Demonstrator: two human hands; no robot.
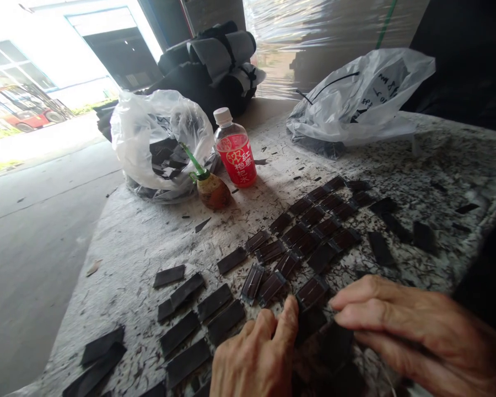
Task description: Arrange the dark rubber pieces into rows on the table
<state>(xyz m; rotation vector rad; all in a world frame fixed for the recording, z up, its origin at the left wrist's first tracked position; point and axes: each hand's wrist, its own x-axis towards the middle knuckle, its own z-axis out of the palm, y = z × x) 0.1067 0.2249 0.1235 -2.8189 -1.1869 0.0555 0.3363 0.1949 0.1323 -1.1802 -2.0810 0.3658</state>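
Head view, looking down over both hands at the near edge of the desk [124, 248]. The left hand [254, 353] rests on a low stack of dark rectangular pieces [314, 325], its grip open with the fingers slightly spread and pressing down. The right hand [400, 331] comes in from the side with its fingers loosely curled, their tips at the same stack. Whether that grip pinches a piece, I cannot tell.

More of the dark rectangular pieces lie around the hands in loose rows across the worn, speckled desk. Matte ones sit to the left, shinier ribbed ones in a tight cluster ahead, and a few lie apart to the right. Farther on, a squat brown bottle [210, 190] with a green nozzle leans just beside an upright plastic bottle [235, 154] with a red label. Behind them, a clear plastic bag [157, 143] holds more dark pieces, and a second plastic bag [355, 99] sits near the far right of the desk. Beyond the desk are a black bundle [206, 71], plastic wrap [314, 44], a concrete floor [37, 264] and a red forklift [28, 118] outside.
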